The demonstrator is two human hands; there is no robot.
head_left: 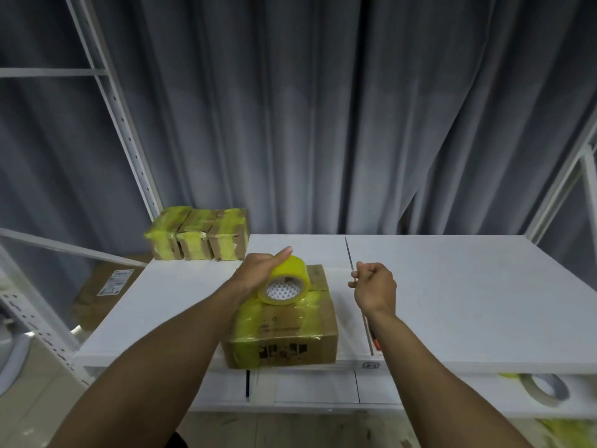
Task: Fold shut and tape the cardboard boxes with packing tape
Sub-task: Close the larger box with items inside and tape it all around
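A brown cardboard box (290, 337) lies shut at the front edge of the white table (468, 302). Yellow tape is wrapped over its top and left side. My left hand (258, 273) grips a roll of yellow packing tape (286, 282) and holds it on edge on top of the box, thumb over the roll. To the right of the box my right hand (376, 287) hovers above the table with its fingers curled and pinched. Nothing is visible between them.
Three small boxes wrapped in yellow tape (197, 234) stand at the table's back left corner. A grey-white tape roll (546, 389) lies on the lower shelf at right. An orange-handled item (376, 344) shows under my right forearm. A labelled carton (103, 289) sits low left, behind a white shelf post (129, 150).
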